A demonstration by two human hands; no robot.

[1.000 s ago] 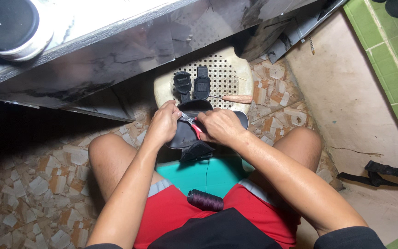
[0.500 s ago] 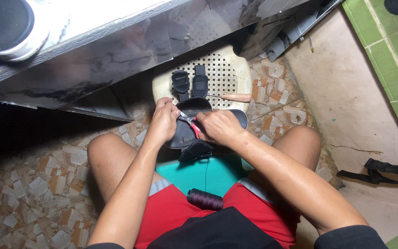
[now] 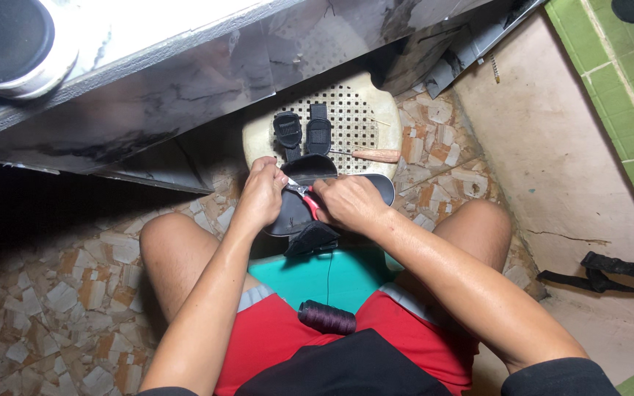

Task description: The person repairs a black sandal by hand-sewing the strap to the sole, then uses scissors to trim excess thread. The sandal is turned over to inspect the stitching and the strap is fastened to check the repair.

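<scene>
Our left hand (image 3: 260, 196) pinches the black sandal (image 3: 310, 170). Our right hand (image 3: 348, 203) grips red-handled pliers (image 3: 304, 195). We should pull straight, steadily.

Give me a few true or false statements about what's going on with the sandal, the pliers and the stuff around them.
1. The right hand grips red-handled pliers. True.
2. The left hand rests on the spool of thread. False: it holds the black sandal; the spool lies on the lap.
3. Two black strap pieces lie on the perforated stool. True.
4. The wooden-handled tool lies on the floor tiles. False: it lies on the stool.
</scene>
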